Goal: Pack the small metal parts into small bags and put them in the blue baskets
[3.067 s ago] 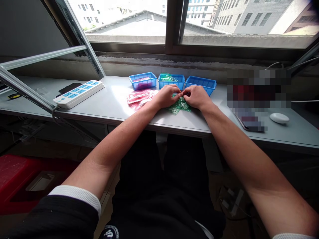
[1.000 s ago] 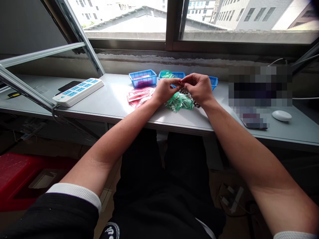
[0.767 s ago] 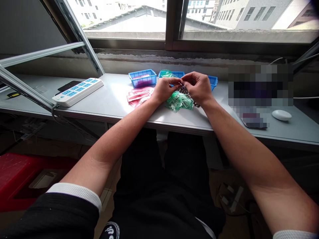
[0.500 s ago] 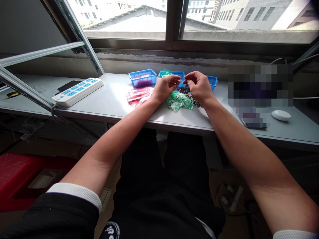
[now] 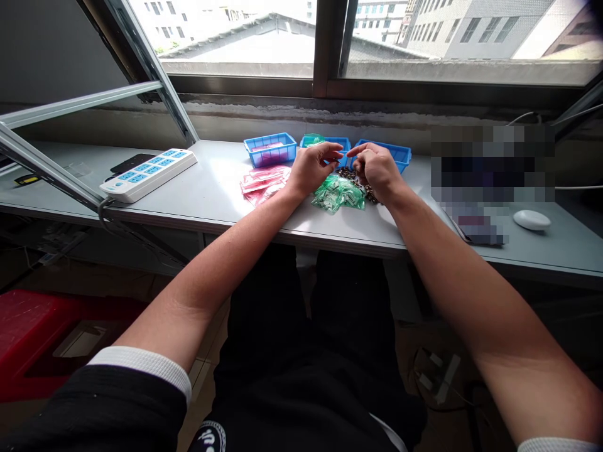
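Observation:
My left hand (image 5: 313,168) is above the desk, fingers stretched to the right and the thumb apart below them; nothing shows between them. Facing it, my right hand (image 5: 379,171) has its index finger pointing left and the other fingers curled in against the thumb. Anything inside that curl is hidden. Below and between the hands lies a pile of green plastic bags (image 5: 338,194). A heap of small dark brown pieces (image 5: 369,193) sits beside them, partly behind my right hand. Pink plastic bags (image 5: 264,182) lie left of my left hand.
Three blue baskets line the back: the left basket (image 5: 271,157) holds something pink, the middle basket (image 5: 332,143) green bags, the right basket (image 5: 400,157) is partly covered. A white power strip (image 5: 151,176) lies left, a white mouse (image 5: 531,220) right. A metal frame (image 5: 160,88) rises at left.
My right index finger has straightened out to the left, and the other fingers have curled in. My left hand has stayed nearly still.

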`<state>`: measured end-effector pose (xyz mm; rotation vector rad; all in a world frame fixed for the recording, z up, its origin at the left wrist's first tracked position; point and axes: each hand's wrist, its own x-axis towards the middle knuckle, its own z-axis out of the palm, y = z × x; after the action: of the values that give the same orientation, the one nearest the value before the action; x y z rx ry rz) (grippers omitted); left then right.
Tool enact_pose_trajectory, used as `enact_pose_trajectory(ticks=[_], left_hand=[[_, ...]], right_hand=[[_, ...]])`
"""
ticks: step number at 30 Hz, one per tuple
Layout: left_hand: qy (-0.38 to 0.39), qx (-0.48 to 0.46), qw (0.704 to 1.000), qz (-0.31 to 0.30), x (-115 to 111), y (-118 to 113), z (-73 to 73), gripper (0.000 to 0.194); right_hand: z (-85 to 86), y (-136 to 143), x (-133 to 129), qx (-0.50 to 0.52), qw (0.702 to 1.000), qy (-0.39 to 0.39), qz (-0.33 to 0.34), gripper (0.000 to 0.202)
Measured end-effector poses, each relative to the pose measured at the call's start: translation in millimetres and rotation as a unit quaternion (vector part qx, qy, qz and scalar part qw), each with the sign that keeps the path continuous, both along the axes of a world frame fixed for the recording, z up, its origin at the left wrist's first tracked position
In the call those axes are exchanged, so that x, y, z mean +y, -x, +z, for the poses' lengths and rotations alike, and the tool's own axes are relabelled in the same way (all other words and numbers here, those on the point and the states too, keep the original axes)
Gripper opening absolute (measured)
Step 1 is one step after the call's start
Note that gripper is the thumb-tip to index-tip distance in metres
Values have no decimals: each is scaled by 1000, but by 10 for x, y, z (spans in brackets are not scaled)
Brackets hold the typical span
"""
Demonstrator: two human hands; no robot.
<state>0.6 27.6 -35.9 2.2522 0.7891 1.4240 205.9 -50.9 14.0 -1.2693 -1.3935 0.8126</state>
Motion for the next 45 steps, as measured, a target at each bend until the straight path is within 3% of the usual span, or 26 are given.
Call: enact_pose_trajectory(ticks=[6,10,17,20,23,26,31,40,45], left_hand=[[-31,-11,999,-20,111,-1,-71,52],[-33,-14,999,-38,148,8,-94,55],[-11,-33,998,-48,193,27,-96,61],[-1,-51,998,-32,110,11,-41,50],[12,-55,998,-6,-9,-5,20,24],[23,-30,999,-14,-85,2,48,31],[14,-37,999,-23,-41,17,20,16],[22,-50,996,-66,204,-3,-126,49],[30,-50,997,-44,147,-2,-105,40]], right_hand=[[-59,5,-15,-90,994,-58,9,21],[-112,-49,22,-98,993,-68,17,15],[-67,-44,-12,-158,983,-92,2,13],[-35,-17,-40,-173,979,-110,-18,14],[-22,8,-65,-190,971,-135,-46,13],[-30,22,-88,-219,959,-170,-60,10],[-25,21,-95,-233,953,-184,-62,0],[-25,5,-53,-192,969,-147,-59,6],[-27,17,-66,-203,964,-155,-71,9]])
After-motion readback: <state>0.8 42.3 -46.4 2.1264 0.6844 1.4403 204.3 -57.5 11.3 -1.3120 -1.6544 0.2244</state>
